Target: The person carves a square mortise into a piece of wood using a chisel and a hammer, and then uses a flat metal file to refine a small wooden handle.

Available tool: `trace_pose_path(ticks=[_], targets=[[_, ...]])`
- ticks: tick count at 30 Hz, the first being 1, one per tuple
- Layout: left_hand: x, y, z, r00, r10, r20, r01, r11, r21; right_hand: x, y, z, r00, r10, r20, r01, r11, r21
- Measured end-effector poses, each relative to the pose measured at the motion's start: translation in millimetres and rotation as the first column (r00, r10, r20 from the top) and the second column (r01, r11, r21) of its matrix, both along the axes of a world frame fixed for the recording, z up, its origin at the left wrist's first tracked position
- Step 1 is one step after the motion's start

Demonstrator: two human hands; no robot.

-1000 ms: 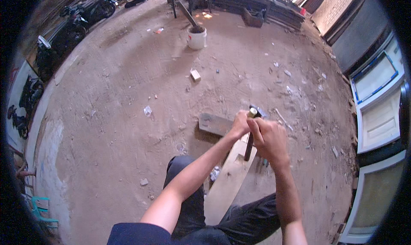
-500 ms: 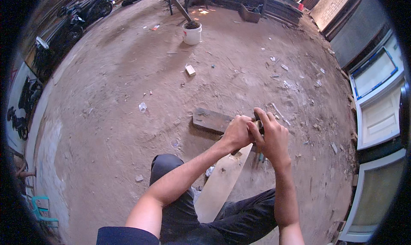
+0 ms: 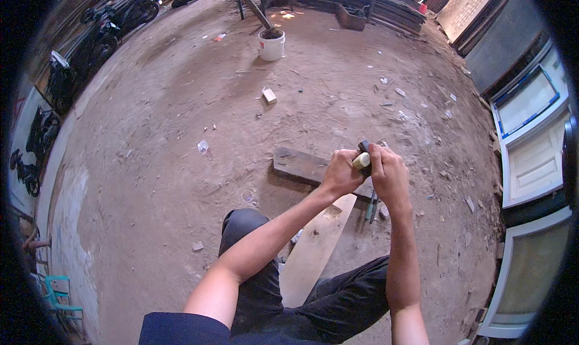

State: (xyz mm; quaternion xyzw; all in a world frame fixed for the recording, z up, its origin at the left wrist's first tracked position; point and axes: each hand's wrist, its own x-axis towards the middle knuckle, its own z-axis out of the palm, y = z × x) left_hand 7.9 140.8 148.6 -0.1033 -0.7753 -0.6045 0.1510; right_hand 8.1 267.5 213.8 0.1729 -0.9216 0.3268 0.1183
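My left hand (image 3: 344, 175) and my right hand (image 3: 389, 173) are closed side by side around a tool with a pale round end and a dark blocky part (image 3: 362, 160). Fingers hide most of it, so its exact kind does not show. Below the hands, a pale wooden board (image 3: 313, 248) runs from between my legs toward a dark weathered timber (image 3: 298, 164). A recess with a darker edge shows near the board's far end. Beside that end, on the right, lies a slim tool with a teal part (image 3: 369, 211).
Dirt floor with scattered litter surrounds me. A small pale box (image 3: 269, 96) and a white bucket (image 3: 272, 46) with a board standing in it are ahead. White-framed panels (image 3: 534, 164) line the right side; motorbikes (image 3: 105, 37) and a teal chair (image 3: 57, 294) stand at the left.
Both hands have risen slightly away from me with the tool, turning it so its pale round end shows more. The timber and the slim teal tool are more exposed.
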Motion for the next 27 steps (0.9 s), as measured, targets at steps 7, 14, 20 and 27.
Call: trace_pose_path(ticks=[7, 14, 20, 27], targets=[[0.1, -4.7, -2.1, 1.000, 0.007, 0.000, -0.007, 1.000, 0.004, -0.8, -5.9, 2.2, 0.998, -0.021, 0.060, 0.021, 1.000, 0.012], [0.6, -5.2, -3.1, 0.997, 0.076, -0.015, -0.076, 0.997, -0.023, -1.2, -9.0, -0.9, 0.998, -0.032, 0.046, 0.032, 0.999, 0.000], [0.2, -1.9, 7.9, 0.996, 0.070, -0.058, -0.071, 0.997, -0.015, -8.9, -4.6, -1.1, 0.998, -0.064, 0.013, 0.064, 0.998, 0.029], [0.5, 10.2, 14.5, 0.996, 0.045, 0.078, -0.047, 0.998, 0.030, -8.6, 1.1, 5.3, 0.997, -0.076, 0.024, 0.076, 0.997, -0.021]])
